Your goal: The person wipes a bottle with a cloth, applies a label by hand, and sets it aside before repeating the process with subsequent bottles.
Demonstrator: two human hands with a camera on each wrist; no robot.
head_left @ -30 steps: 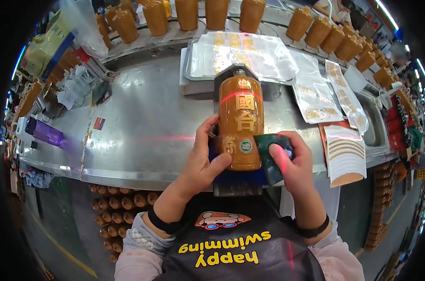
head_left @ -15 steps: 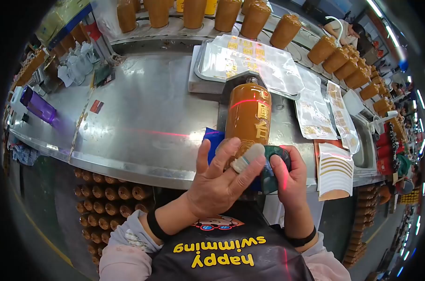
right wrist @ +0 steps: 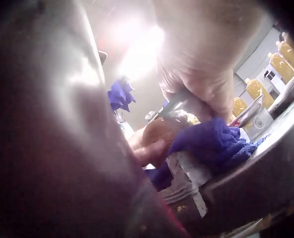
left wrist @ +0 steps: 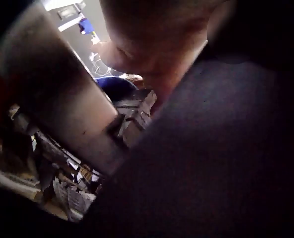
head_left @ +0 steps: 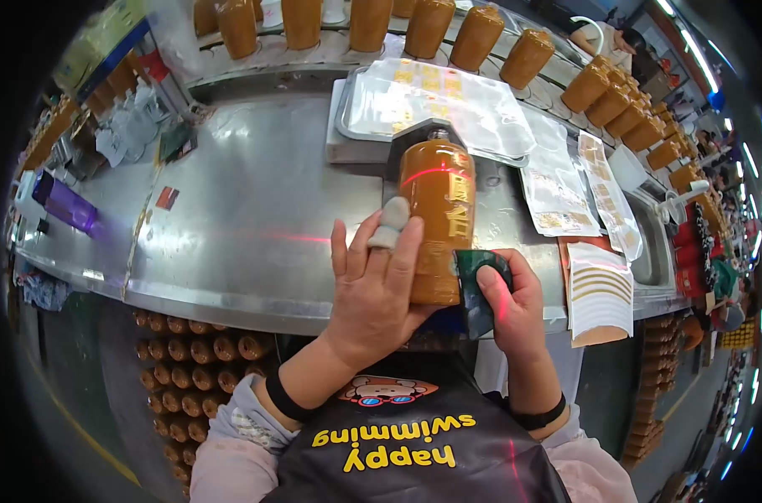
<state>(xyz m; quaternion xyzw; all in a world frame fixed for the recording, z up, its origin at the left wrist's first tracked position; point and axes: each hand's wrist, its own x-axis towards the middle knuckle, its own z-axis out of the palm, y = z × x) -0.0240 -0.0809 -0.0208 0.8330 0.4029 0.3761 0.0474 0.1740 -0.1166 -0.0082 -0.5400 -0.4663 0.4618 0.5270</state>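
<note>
A glossy brown bottle [head_left: 431,201] with gold raised characters lies on a dark holder, its neck toward a dark angular stop [head_left: 427,132]. The lettering faces its right side, and a red light line crosses its shoulder. Fairly straight fingers of my left hand [head_left: 372,293] lie along the bottle's left side; one finger wears a pale finger cot [head_left: 389,223]. With thumb and fingers my right hand [head_left: 519,306] pinches a dark green flat scraper [head_left: 475,310], its edge at the bottle's lower right side. In the right wrist view, the bottle's round base [right wrist: 157,133] shows beside blue cloth [right wrist: 211,141].
Behind the bottle, a metal tray [head_left: 347,126] bears sheets of gold decals [head_left: 431,92]. More decal sheets [head_left: 557,189] and striped paper [head_left: 600,293] lie right, near a sink [head_left: 649,260]. Brown bottles [head_left: 372,25] line the back conveyor. A purple bottle [head_left: 66,205] lies far left.
The bottle has turned so its lettering sits further right, and the green round emblem is out of sight. My left hand reached across the lower bottle, then drew back left. The scraper stays at right.
</note>
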